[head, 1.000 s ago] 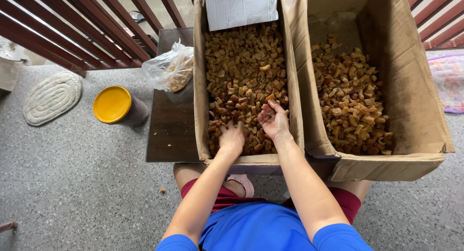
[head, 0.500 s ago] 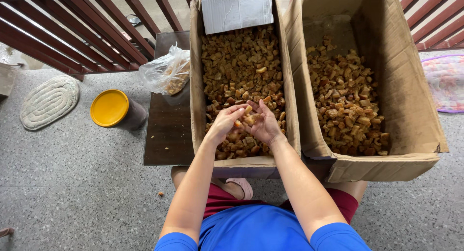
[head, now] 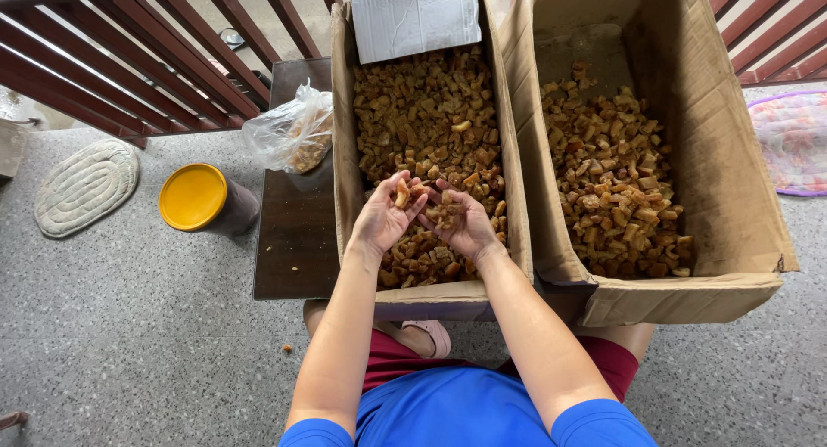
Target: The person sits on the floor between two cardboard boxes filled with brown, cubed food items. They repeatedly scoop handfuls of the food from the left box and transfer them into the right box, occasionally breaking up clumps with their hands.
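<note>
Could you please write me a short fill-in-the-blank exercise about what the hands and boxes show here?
1. Both hands, left hand and right hand, are cupped with palms facing ____.
2. They hold brown chunks above the ____ of the two cardboard boxes.
3. The round container on the floor has a ____ lid.

Missing words: up; left; yellow

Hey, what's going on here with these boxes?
A seated person holds both hands over the left cardboard box, which is full of small brown crispy-looking pieces. The left hand and right hand are cupped palms-up, side by side, each holding some pieces. A second box of similar pieces sits to the right. A plastic bag and a yellow-lidded container lie off to the left.
</note>
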